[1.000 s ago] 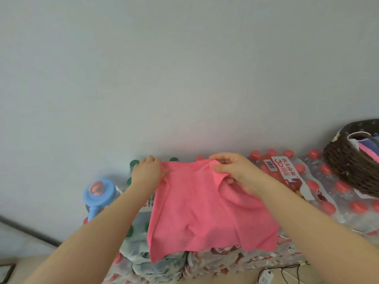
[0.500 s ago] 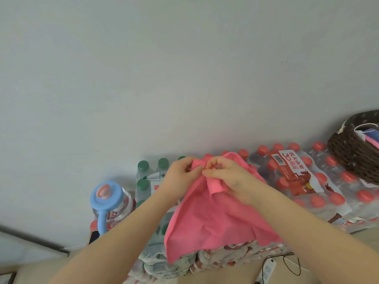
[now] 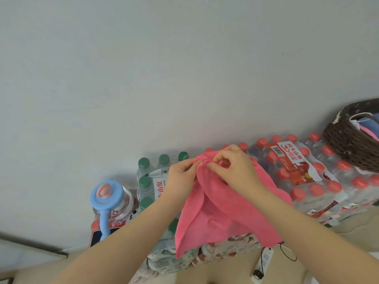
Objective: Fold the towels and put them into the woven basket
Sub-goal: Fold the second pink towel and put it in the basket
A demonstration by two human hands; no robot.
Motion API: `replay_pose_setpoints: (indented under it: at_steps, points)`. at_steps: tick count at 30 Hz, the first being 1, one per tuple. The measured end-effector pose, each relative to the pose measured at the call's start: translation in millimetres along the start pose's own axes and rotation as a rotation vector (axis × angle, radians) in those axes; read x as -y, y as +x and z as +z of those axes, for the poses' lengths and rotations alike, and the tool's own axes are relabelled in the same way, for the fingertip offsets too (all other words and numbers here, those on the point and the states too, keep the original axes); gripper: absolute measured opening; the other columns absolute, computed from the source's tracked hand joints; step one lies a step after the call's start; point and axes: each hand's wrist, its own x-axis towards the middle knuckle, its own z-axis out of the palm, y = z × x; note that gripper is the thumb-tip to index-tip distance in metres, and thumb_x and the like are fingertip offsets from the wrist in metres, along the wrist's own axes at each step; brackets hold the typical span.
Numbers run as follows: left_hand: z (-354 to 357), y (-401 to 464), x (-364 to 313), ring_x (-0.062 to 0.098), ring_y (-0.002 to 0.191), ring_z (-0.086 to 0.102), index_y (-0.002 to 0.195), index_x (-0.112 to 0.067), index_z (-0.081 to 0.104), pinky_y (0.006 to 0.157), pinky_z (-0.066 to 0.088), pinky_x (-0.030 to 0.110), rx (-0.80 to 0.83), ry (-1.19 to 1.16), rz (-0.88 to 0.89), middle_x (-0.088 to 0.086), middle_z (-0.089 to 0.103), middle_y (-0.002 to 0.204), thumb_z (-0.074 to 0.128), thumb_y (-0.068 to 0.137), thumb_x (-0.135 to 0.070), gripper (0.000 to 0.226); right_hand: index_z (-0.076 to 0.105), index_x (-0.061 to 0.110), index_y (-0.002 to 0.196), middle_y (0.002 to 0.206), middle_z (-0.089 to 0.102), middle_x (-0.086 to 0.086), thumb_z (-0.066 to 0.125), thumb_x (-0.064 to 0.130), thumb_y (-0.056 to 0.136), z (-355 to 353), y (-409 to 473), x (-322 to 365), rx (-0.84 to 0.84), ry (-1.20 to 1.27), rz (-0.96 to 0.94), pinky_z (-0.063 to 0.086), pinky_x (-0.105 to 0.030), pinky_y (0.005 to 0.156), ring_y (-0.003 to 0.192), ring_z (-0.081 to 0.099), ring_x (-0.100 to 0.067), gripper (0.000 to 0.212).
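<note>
A pink towel (image 3: pixel 221 214) hangs doubled over the packs of bottled water, its lower edge loose. My left hand (image 3: pixel 180 177) and my right hand (image 3: pixel 235 169) meet at its top edge and both pinch the pink cloth there, fingers almost touching. The dark brown woven basket (image 3: pixel 344 144) stands on the bottles at the far right, apart from my hands. Folded blue and pink towels (image 3: pixel 369 126) lie inside it, partly cut off by the frame edge.
Shrink-wrapped packs of red-capped bottles (image 3: pixel 307 173) and green-capped bottles (image 3: pixel 147 177) form the work surface against a plain wall. A large jug with a blue handled lid (image 3: pixel 106 197) stands at the left. A white power strip with a black cable (image 3: pixel 264 261) lies on the floor below.
My two hands, which held the towel's top corners spread apart, have come together at the middle, folding the towel in half. The view has shifted slightly left and down.
</note>
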Motion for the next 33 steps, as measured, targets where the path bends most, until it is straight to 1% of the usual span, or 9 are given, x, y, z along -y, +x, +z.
replay_pose_setpoints:
  at_steps: [2,4,8,13,16,21,24,28,33]
  points:
    - [-1.2,0.9,-1.0,0.006,0.067,0.065,0.087,-0.018,0.073,0.064,0.053,0.019,0.019,-0.085,-0.030,-0.001,0.072,0.075,0.055,0.091,-0.014,0.018,0.063,0.015,0.067,0.078,0.046,0.015,0.074,0.020,0.075,-3.5,-0.5,0.4,-0.071,-0.048,-0.097,0.033,-0.002,0.073,0.074,0.046,0.005,0.015]
    - [-2.7,1.6,-1.1,0.004,0.063,0.066,0.089,-0.014,0.071,0.060,0.054,0.016,0.032,-0.125,-0.050,-0.004,0.072,0.069,0.051,0.093,-0.012,0.020,0.061,0.015,0.071,0.072,0.050,0.015,0.068,0.019,0.079,-5.0,-0.4,1.4,-0.034,-0.078,-0.160,0.038,-0.013,0.072,0.069,0.046,0.000,0.011]
    - [-2.6,-2.2,-1.3,0.006,0.067,0.066,0.091,-0.014,0.071,0.064,0.055,0.017,0.105,-0.139,-0.067,-0.003,0.073,0.074,0.048,0.095,-0.013,0.023,0.061,0.014,0.080,0.057,0.047,0.016,0.062,0.019,0.085,0.6,-0.7,4.3,0.086,-0.080,-0.118,0.036,-0.017,0.060,0.060,0.048,0.002,0.008]
    - [-2.4,-3.3,-2.4,0.015,0.075,0.061,0.079,-0.015,0.073,0.070,0.052,0.026,0.131,-0.127,-0.090,0.008,0.069,0.079,0.044,0.096,-0.021,0.033,0.051,0.021,0.069,0.058,0.048,0.012,0.062,0.028,0.084,9.8,1.4,5.2,0.034,-0.132,-0.031,0.039,-0.032,0.062,0.061,0.047,-0.009,0.021]
    - [-4.8,-1.0,-1.9,0.015,0.076,0.058,0.075,-0.011,0.068,0.077,0.048,0.030,0.116,-0.037,-0.044,0.006,0.065,0.077,0.047,0.094,-0.028,0.033,0.046,0.022,0.064,0.062,0.046,0.009,0.061,0.033,0.084,9.1,1.8,6.4,0.027,-0.199,-0.027,0.032,-0.029,0.060,0.065,0.046,-0.014,0.028]
    - [-8.4,3.1,-12.9,-0.002,0.074,0.064,0.083,-0.027,0.070,0.074,0.052,0.018,0.094,0.147,0.179,-0.015,0.071,0.073,0.058,0.088,-0.007,0.024,0.043,0.026,0.058,0.061,0.040,0.011,0.063,0.040,0.081,-5.4,9.3,6.8,0.027,-0.196,-0.041,0.029,-0.028,0.060,0.061,0.039,-0.008,0.034]
    - [-9.0,9.0,-32.8,-0.005,0.067,0.061,0.083,-0.019,0.071,0.066,0.049,0.012,0.052,0.087,0.213,-0.016,0.070,0.066,0.055,0.089,-0.006,0.021,0.056,0.020,0.064,0.054,0.045,0.010,0.062,0.035,0.085,-29.1,16.7,10.6,0.115,-0.155,-0.061,0.029,-0.029,0.059,0.057,0.043,-0.011,0.027]
    - [-11.9,16.7,-55.1,0.005,0.073,0.058,0.081,-0.022,0.072,0.064,0.048,0.017,-0.029,-0.016,0.213,-0.004,0.069,0.077,0.054,0.091,-0.013,0.023,0.065,0.011,0.088,0.074,0.061,0.000,0.060,0.023,0.087,-68.3,19.5,2.1,0.124,-0.196,-0.060,0.035,-0.029,0.065,0.072,0.053,-0.017,0.014]
    - [-15.3,20.1,-80.0,0.003,0.072,0.062,0.080,-0.018,0.071,0.067,0.050,0.017,-0.119,-0.149,0.283,-0.008,0.071,0.074,0.051,0.093,-0.016,0.023,0.059,0.020,0.070,0.061,0.053,0.003,0.064,0.018,0.084,-107.3,21.8,-10.3,0.076,-0.032,0.037,0.034,-0.013,0.053,0.053,0.043,0.001,0.016]
